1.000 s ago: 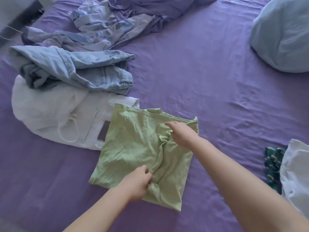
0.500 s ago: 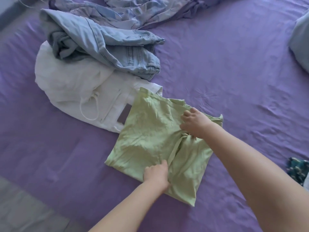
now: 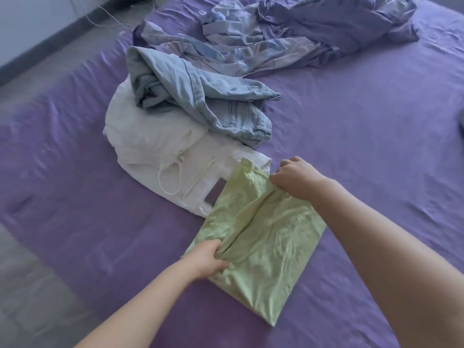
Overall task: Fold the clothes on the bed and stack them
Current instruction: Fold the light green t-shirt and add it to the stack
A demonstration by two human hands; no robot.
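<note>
A person's two bare forearms reach in from the bottom of the frame over a bed (image 3: pixel 351 126) covered in a wrinkled purple sheet. A pale green garment (image 3: pixel 266 237), partly folded into a rough rectangle, lies on the sheet just below the centre of the frame, tilted so its long side runs from upper left to lower right. A raised crease runs along its middle between the two hands.

The left hand (image 3: pixel 207 258), at lower centre, has its fingers curled into the green fabric, pinching a bunch of it at the near end of the crease. The right hand (image 3: pixel 295 178), right of centre, grips the far top edge of the same garment with curled fingers.

Just beyond the green garment's upper left corner, and partly under it, lies a white garment (image 3: pixel 155 151) with a drawstring. A crumpled pair of light blue jeans (image 3: pixel 200 101) rests on the white garment's far side. Across the top of the frame sprawls a rumpled blue and lilac patterned cloth (image 3: pixel 288 33). Grey floor (image 3: pixel 30 285) shows along the left edge.
</note>
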